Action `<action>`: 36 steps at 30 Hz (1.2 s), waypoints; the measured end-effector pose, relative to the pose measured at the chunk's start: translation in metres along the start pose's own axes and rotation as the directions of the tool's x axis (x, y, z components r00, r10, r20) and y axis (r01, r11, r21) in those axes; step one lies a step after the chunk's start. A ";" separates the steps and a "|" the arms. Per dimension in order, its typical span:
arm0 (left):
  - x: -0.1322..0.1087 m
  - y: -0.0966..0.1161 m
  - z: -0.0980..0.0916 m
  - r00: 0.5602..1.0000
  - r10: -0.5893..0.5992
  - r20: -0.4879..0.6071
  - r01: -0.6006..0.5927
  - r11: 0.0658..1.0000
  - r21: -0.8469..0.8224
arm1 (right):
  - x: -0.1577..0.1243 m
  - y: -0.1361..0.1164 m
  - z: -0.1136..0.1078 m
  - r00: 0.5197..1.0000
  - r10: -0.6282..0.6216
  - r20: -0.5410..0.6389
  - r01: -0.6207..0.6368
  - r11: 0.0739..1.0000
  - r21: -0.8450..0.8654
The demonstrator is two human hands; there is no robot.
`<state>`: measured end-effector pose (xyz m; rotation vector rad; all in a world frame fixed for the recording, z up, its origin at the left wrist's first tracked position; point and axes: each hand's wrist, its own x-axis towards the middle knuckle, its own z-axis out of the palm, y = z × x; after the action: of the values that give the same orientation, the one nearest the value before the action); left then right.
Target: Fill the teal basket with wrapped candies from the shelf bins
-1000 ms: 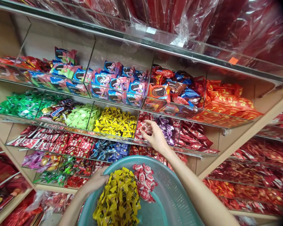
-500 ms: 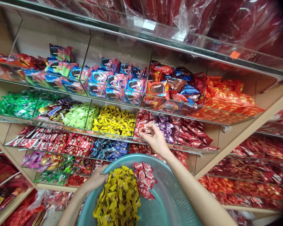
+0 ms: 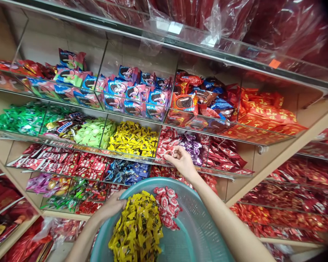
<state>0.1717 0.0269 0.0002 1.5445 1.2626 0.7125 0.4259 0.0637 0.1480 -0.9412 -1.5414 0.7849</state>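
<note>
A teal plastic basket (image 3: 207,233) is held at the bottom centre, with my left hand (image 3: 113,205) gripping its left rim. Inside it lie a large heap of yellow-wrapped candies (image 3: 138,229) and, to their right, a smaller pile of red-and-white candies (image 3: 168,207). My right hand (image 3: 182,160) is at the front of the shelf bin of red-and-white candies (image 3: 168,138), above the basket. Its fingers are pinched together around a red-and-white candy, partly hidden by the fingertips.
Clear-walled shelves (image 3: 142,116) hold yellow candies (image 3: 133,138), purple candies (image 3: 191,143), green candies (image 3: 22,118) and blue cookie packs (image 3: 116,89). Plastic-wrapped red goods (image 3: 235,22) sit on top. More red packets (image 3: 289,196) fill shelves at the right.
My right hand has shifted slightly right and down, and its fingers have closed more tightly. The basket and my left hand have hardly moved.
</note>
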 end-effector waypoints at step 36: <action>-0.004 0.026 -0.004 0.999 -0.018 0.050 0.017 1.000 0.011 | -0.080 0.010 0.029 0.769 0.546 0.333 -0.628 0.546 0.555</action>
<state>0.1769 0.0247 0.0263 1.5489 1.2434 0.6528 0.4045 -0.0027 0.0977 -0.8814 -0.8806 1.7682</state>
